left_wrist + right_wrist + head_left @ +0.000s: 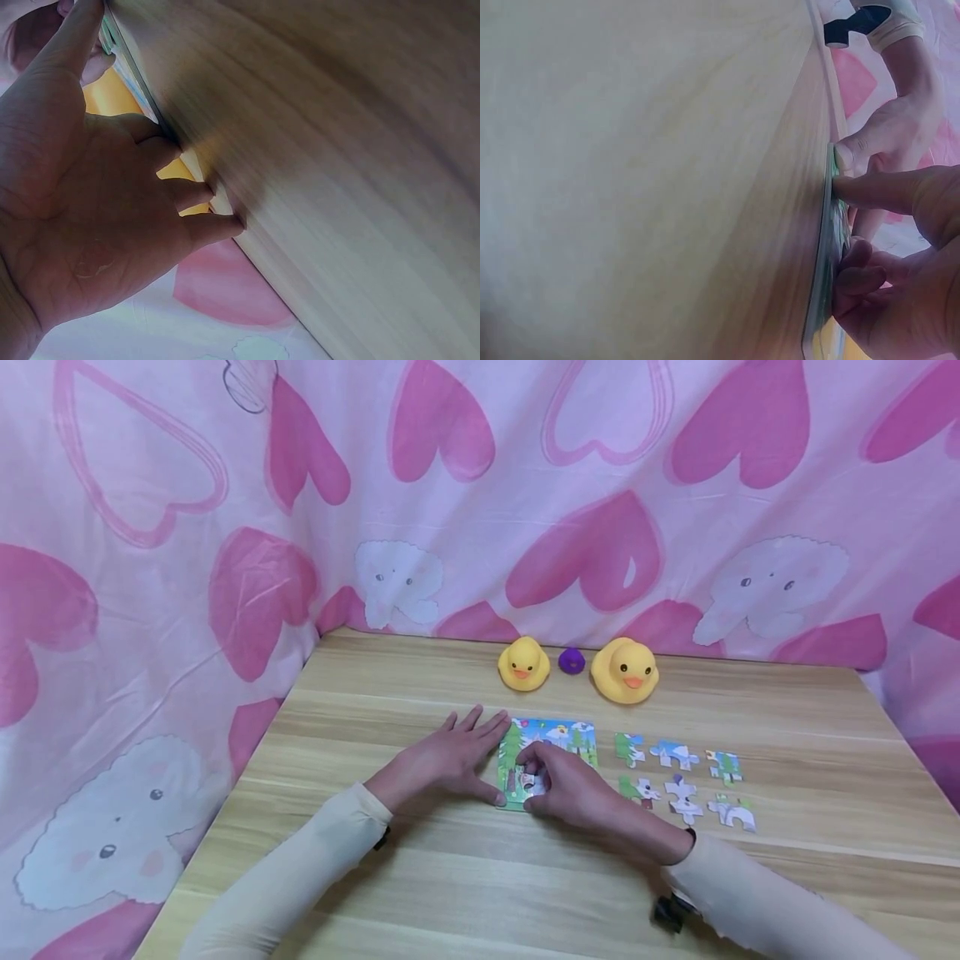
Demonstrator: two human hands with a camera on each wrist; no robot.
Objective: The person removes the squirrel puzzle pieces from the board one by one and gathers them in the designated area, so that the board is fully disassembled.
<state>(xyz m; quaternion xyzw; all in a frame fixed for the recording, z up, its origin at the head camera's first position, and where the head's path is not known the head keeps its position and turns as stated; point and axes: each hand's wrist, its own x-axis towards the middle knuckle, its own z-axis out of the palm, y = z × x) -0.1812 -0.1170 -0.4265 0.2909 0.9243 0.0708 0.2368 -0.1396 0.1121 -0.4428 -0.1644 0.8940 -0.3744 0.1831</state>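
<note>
A jigsaw puzzle board [555,732] with a colourful picture of trees and sky lies flat on the table. My left hand [450,758] rests at its left side, fingers spread, with the thumb at the lower left corner; the palm and straight fingers show in the left wrist view. Over the lower part of the board, my right hand [573,789] has its fingers curled and its thumb set apart, pinching a puzzle piece [527,782] at the board's surface. In the right wrist view the right thumb [877,189] touches the board near its edge.
Several loose puzzle pieces [675,753] lie in two rows to the right of the board. Behind it stand a yellow rubber duck [524,665], a small purple duck [572,661] and a larger yellow duck [626,672]. A pink heart-patterned cloth [480,510] hangs along the table's back and left.
</note>
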